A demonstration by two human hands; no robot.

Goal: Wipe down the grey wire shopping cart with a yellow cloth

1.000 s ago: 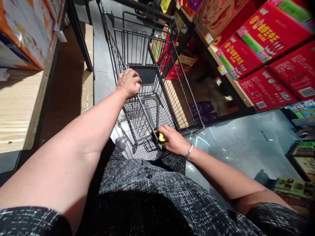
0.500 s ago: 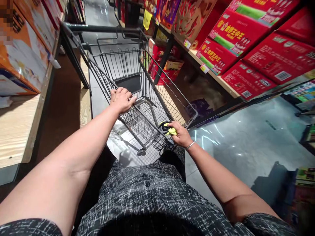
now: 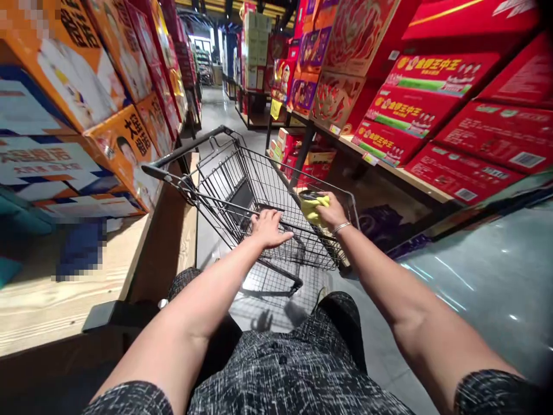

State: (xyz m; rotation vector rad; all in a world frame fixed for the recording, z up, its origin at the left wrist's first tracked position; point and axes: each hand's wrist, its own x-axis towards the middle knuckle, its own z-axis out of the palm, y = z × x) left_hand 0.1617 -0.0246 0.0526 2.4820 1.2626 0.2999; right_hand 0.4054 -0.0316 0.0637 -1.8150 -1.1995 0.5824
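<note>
While your right hand [image 3: 330, 211] grips the yellow-green cloth [image 3: 314, 208], your left hand [image 3: 270, 230], fingers spread, lies over the cart [image 3: 242, 196].

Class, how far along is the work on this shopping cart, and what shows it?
Done: the yellow-and-black bundle, perhaps cloth or a glove, is already in the right hand.
In hand: possibly wiping the shopping cart; the left hand is open at its near side.
Left: perhaps the handlebar, which neither hand touches. Which parts are finished, I cannot tell.
</note>
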